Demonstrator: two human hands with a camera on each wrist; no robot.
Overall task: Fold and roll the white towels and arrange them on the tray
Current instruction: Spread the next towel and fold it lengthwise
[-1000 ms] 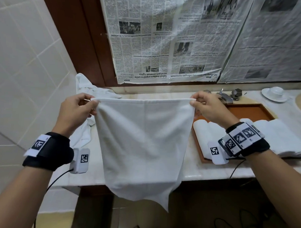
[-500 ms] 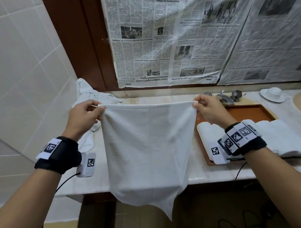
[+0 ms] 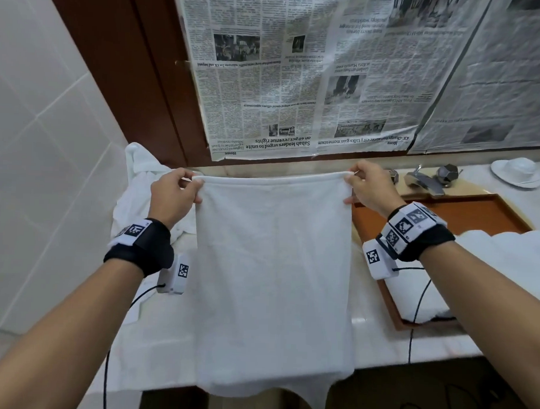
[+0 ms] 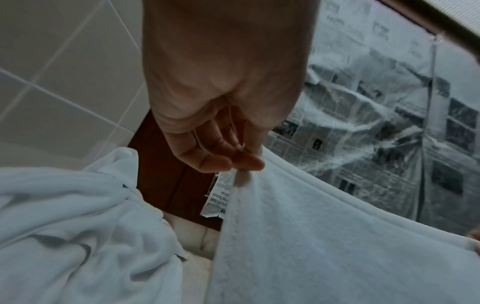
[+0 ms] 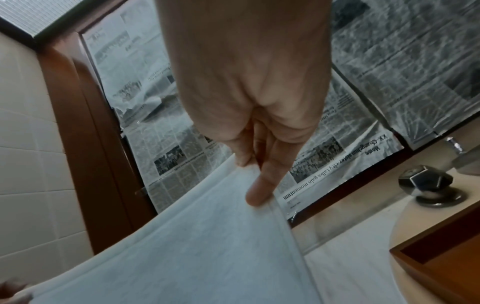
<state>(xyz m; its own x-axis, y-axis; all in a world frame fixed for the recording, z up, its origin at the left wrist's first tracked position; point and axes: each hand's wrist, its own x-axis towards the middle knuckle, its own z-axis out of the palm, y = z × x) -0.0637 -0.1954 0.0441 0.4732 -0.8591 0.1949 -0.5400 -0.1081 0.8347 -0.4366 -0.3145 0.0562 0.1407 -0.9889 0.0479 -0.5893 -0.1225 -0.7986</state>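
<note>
left hand (image 3: 171, 191) and right hand (image 3: 367, 186) each pinch a top corner of the white towel (image 3: 272, 265), stretching it flat above the table (image 3: 441, 339), likely to lay it out for folding.

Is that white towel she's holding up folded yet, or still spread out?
Spread out. The towel hangs flat; the left hand and right hand pinch its top corners.

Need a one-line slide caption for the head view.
Left hand and right hand pinch the top corners of a white towel over the counter, beside the wooden tray.
</note>
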